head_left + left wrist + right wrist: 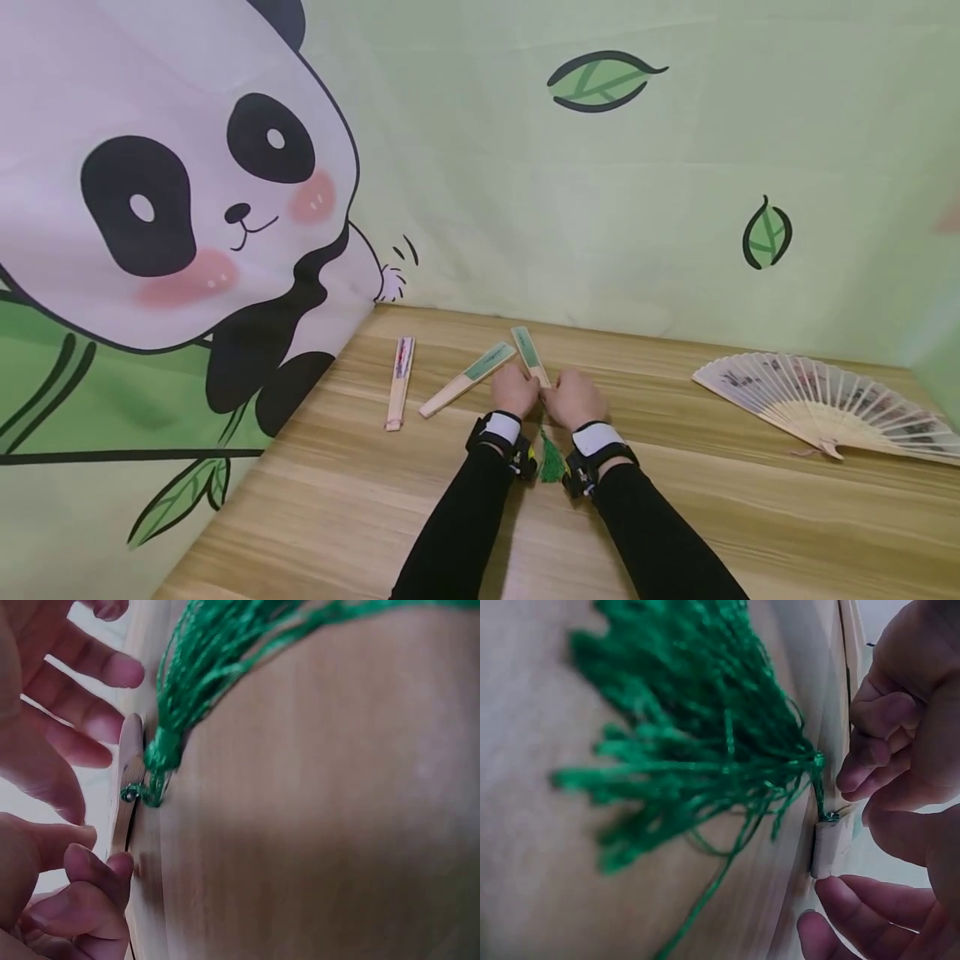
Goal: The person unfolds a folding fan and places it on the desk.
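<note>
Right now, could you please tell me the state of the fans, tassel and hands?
Rightmost fan: spread open
Leftmost fan: folded
Second fan from left: folded
Tasselled fan: folded
Green tassel: strands splayed
Left hand: fingers curled on tasselled fan
Right hand: fingers mostly extended

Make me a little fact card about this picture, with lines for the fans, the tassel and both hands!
Tasselled fan: folded, at both hands
Tassel: green, pointing toward the person
Left hand: fingers curled, holding the tasselled fan
Right hand: fingers spread, at the same fan
Green-topped fan: folded, left of the hands
Pink-looped fan: folded, farthest left
Open fan: spread out, far right
Table: wooden-looking
Backdrop: pale green, panda picture
</note>
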The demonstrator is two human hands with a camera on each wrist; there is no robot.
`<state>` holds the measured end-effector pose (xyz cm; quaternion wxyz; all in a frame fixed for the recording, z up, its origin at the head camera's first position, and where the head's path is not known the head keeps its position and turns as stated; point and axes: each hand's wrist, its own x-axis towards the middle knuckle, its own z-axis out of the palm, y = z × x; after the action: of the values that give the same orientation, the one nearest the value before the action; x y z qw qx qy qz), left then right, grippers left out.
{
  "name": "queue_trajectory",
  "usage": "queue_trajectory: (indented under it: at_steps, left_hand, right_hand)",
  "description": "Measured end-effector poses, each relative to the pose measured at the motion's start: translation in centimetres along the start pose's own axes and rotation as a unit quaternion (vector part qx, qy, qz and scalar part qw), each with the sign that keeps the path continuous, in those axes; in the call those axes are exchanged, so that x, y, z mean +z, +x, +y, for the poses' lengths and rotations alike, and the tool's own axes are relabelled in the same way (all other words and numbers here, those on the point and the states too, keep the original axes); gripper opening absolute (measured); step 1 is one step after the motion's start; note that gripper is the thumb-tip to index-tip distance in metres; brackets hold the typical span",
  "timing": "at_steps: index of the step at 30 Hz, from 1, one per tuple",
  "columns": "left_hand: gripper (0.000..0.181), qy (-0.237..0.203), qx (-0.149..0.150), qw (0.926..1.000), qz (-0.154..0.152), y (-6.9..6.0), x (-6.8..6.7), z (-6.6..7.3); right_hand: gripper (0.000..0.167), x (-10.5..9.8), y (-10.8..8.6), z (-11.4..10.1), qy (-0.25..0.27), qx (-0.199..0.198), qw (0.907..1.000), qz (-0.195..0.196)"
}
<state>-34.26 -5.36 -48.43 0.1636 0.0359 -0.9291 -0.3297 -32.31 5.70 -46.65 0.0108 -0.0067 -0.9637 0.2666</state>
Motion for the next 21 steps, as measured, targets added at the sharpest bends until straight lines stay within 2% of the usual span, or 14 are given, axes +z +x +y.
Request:
queue_trajectory:
  at_steps: [6,10,17,21]
  left_hand:
    - [0.046,0.017,-0.02,0.9987,-0.043,0.4,0.2,0.0]
    - [0.043,0.04,-0.031,0.9969,-0.061,0.8,0.0,0.4]
    - [0.019,0.074,-0.042,0.9936,-0.074,1.0,-0.1,0.9]
    - [0.019,0.077,-0.031,0.9942,-0.069,0.8,-0.1,1.0]
  right_hand:
    - [0.042,-0.1,-0.1,-0.3,-0.01,0.019,0.9996,-0.02]
    - [0.038,0.0,0.3,-0.4,-0.014,0.028,0.9992,-0.025]
    - [0.022,0.0,0.8,-0.3,-0.007,0.036,0.9979,-0.054]
    - [0.016,-0.4,0.8,-0.3,-0.002,0.019,0.9969,-0.076]
